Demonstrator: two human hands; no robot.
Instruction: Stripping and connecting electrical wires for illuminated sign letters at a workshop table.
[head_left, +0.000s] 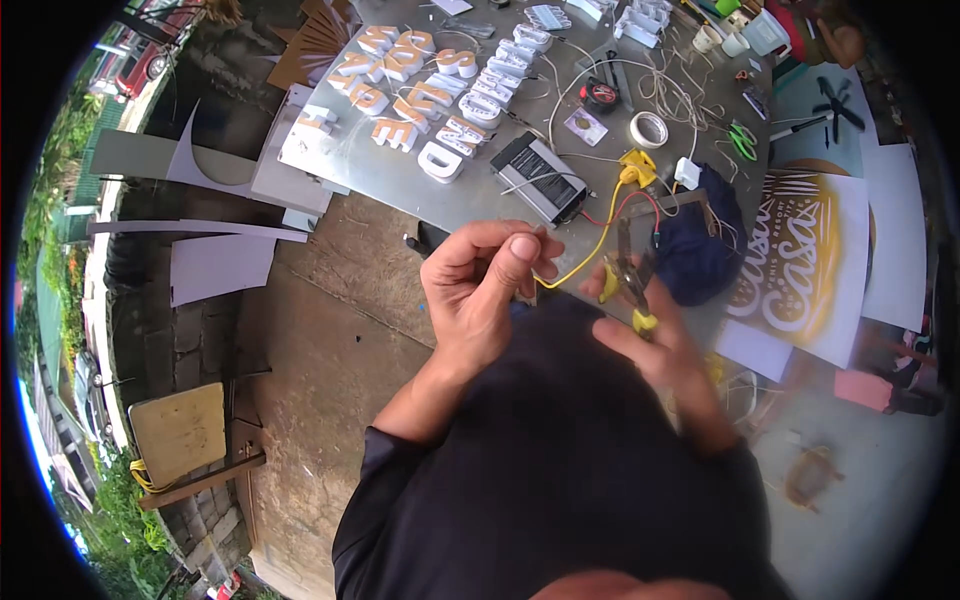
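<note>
My left hand [470, 290] is raised at mid-picture, thumb and forefinger pinched on the end of a thin yellow wire [592, 258]. The wire runs up toward a yellow plug or adapter [636, 168] on the table. In my right hand [672, 350] is a pair of pliers [630, 276] with yellow grips, blurred, its jaws pointing up and away. Beyond both hands lies a dark grey power supply box [540, 178]. A red wire [640, 193] arches from near the box to a point by the pliers.
Several lit or white letter shapes [470, 135] fill the metal table's [400, 190] far left. A tape roll [649, 130], a red tape measure [600, 95], green scissors [743, 140] and dark blue cloth [700, 255] lie right. A printed sign panel [810, 260] stands farther right.
</note>
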